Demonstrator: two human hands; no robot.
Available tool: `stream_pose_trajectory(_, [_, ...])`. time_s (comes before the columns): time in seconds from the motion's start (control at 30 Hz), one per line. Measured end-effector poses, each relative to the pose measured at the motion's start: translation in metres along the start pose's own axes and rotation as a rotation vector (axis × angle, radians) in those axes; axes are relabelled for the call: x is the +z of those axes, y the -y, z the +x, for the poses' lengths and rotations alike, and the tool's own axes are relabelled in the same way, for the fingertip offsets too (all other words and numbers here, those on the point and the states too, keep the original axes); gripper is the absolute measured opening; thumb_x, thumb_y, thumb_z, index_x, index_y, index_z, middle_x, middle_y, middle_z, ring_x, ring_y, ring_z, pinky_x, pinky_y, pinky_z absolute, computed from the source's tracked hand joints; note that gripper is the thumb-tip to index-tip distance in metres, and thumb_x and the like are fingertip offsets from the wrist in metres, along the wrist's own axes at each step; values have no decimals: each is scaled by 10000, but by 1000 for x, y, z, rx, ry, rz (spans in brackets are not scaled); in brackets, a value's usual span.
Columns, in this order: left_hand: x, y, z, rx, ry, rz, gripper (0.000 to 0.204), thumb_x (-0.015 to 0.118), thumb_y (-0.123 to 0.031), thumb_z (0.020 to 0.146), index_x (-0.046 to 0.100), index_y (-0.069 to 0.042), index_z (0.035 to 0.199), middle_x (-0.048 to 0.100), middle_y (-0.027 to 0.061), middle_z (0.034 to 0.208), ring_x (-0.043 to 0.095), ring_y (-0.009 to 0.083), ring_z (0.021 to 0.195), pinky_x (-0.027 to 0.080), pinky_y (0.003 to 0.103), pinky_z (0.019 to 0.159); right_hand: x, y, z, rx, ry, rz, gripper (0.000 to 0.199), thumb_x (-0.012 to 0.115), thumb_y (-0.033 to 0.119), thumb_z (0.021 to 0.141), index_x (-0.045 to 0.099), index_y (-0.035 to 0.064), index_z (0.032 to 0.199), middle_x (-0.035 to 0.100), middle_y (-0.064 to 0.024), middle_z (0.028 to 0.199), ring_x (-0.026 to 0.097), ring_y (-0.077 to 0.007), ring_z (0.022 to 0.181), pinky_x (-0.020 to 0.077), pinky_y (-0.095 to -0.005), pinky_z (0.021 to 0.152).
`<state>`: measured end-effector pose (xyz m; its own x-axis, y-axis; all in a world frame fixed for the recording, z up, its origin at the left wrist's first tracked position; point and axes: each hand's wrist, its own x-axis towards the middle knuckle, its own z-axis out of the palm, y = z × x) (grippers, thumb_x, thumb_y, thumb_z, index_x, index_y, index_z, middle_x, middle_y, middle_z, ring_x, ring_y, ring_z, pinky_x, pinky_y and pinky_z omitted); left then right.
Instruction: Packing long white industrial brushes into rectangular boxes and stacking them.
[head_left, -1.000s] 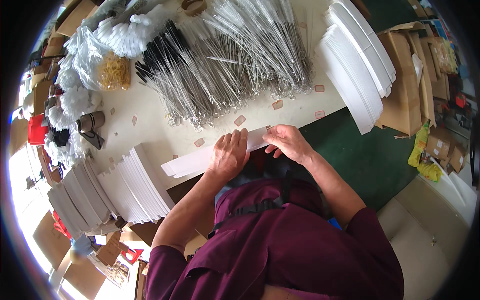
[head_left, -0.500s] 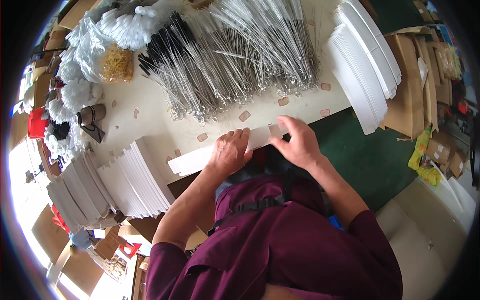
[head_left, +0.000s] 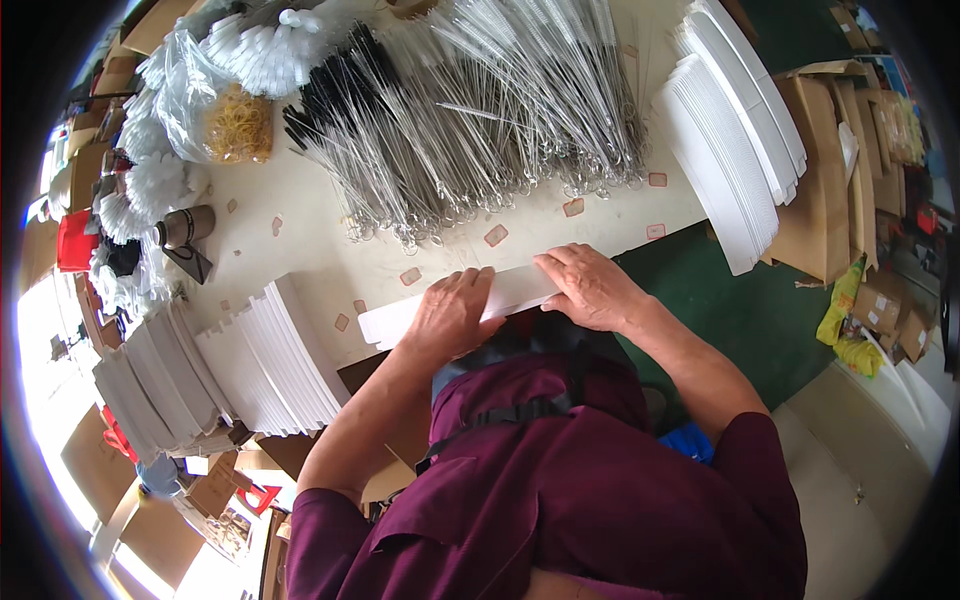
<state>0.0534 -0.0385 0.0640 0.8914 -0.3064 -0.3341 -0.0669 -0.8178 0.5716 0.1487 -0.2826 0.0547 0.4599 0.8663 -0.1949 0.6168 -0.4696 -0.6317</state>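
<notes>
Far left of frame: cardboard boxes (head_left: 70, 175) and a red item at the worktop edge. Lower left: fanned stacks of white card sheets (head_left: 250, 365). Upper left: clear bag of yellow rubber bands (head_left: 238, 125), white fluffy brush heads beside it. Centre: left hand (head_left: 455, 312) lies flat, palm down, pressing a long white card strip (head_left: 515, 288) at the near edge of the cream worktop (head_left: 320, 245). Right hand (head_left: 590, 285) also flat, fingers spread on the strip's right end; neither grip closed around it. Above them: big pile of wire brushes (head_left: 480, 110), small red-edged labels scattered. Upper right: another white sheet stack (head_left: 730, 140), brown cartons, green floor (head_left: 750, 310).
</notes>
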Motion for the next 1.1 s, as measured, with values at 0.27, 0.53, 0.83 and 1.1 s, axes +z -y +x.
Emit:
stream_pose_trajectory(0.27, [8,0,2,33,65,-131,600,808,-323,783,602,-3,1246,681,193,1048,674,385,979,548,470,831,8,21,12,1,179,-18,637,767,336,857,555,-34,1331,627,-180,1219,596,-336,1168,457,-432,1053])
stream_pose_trajectory(0.53, [0,10,-16,38,-17,-132,562,766,-342,848,577,22,1232,673,197,975,670,399,953,544,464,839,9,9,6,-50,96,2,486,727,345,902,594,-9,1208,673,-181,1082,656,-354,1043,507,-441,947])
stream_pose_trajectory(0.83, [8,22,-17,-65,198,-256,368,712,-341,905,651,-43,1114,675,190,933,665,413,895,519,496,803,7,3,12,-37,109,88,357,695,362,917,666,13,988,707,-184,907,689,-369,931,527,-447,892])
stream_pose_trajectory(1.1, [14,4,-5,-108,280,-525,305,661,-330,928,721,-81,1094,722,174,991,694,349,916,534,437,834,39,26,30,-26,11,57,391,626,363,953,670,53,719,693,-164,717,707,-345,722,563,-441,703])
